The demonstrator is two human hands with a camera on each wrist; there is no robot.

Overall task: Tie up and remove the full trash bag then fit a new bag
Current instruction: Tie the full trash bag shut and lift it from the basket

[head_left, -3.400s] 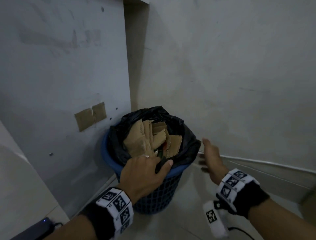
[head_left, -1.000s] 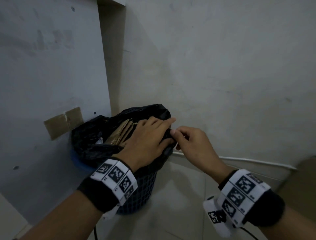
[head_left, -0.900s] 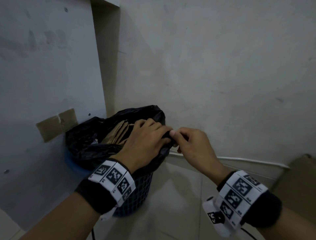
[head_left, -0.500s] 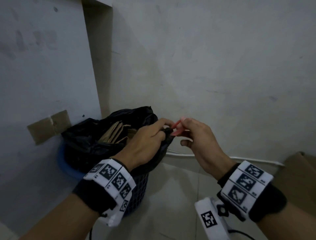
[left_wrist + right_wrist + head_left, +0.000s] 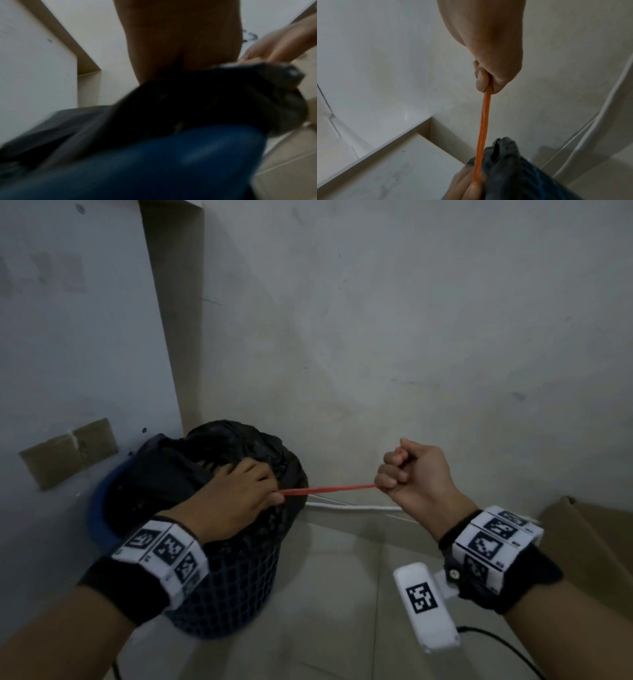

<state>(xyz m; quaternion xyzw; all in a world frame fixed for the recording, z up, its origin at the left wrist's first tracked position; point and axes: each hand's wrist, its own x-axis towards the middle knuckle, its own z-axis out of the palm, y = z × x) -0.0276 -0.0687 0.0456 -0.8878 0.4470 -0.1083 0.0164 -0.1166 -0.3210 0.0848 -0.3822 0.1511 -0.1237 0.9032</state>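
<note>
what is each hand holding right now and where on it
The right hand pinches the free end of the red drawstring, pulled taut. The left hand grips the gathered top of the black trash bag where the drawstring comes out.

Dim, flat indoor light; blurred left-wrist view

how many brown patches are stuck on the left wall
2. Both sit side by side low on the left wall, left of the bin: the larger patch and the smaller patch touching its right edge. None seem hidden.
</note>
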